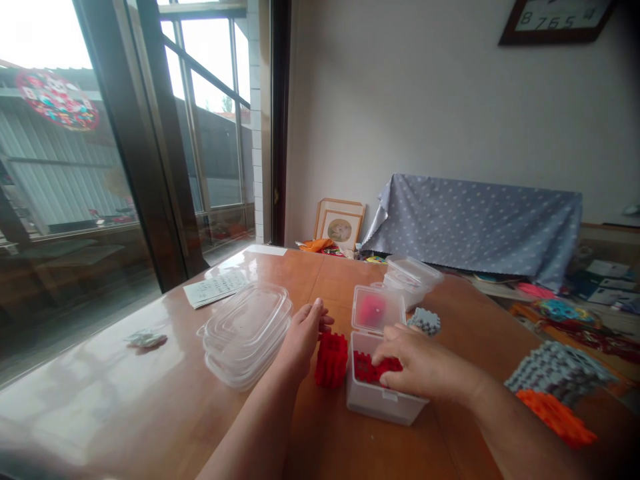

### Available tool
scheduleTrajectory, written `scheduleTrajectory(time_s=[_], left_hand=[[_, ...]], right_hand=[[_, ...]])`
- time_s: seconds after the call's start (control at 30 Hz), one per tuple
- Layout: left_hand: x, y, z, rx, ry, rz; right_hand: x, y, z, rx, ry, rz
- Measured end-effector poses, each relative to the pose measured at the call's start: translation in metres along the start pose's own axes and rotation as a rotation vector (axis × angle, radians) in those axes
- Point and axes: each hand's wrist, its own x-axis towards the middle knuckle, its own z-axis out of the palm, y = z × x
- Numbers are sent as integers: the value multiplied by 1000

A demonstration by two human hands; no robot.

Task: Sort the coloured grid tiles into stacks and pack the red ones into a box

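Observation:
A small clear plastic box [373,399] with its hinged lid [377,308] standing open sits on the wooden table [150,400]. Red plastic pieces [367,368] lie inside it. My right hand [425,367] reaches into the box, fingers curled down onto the red pieces. Just left of the box stands a red block of joined pieces [331,360]. My left hand [303,337] rests against the top of that block, fingers bent around it.
A stack of clear lids or trays [247,330] lies left of my hands. More clear containers [413,277] and a grey piece [425,321] sit behind the box. Grey [557,370] and orange [555,417] piles lie at right. A paper sheet [215,289] lies near the window.

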Motion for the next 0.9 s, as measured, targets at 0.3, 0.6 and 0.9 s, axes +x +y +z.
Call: scheduleTrajectory(time_s=[0.3, 0.6, 0.9], left_hand=[[3, -4, -1, 7, -5, -9], [3, -4, -1, -15, -3, -14], [5, -9, -3, -79, -5, 6]], right_hand=[[-4, 5, -5, 39, -21, -13], [-2, 7, -7, 123, 143, 48], [31, -36, -9, 154, 175, -31]])
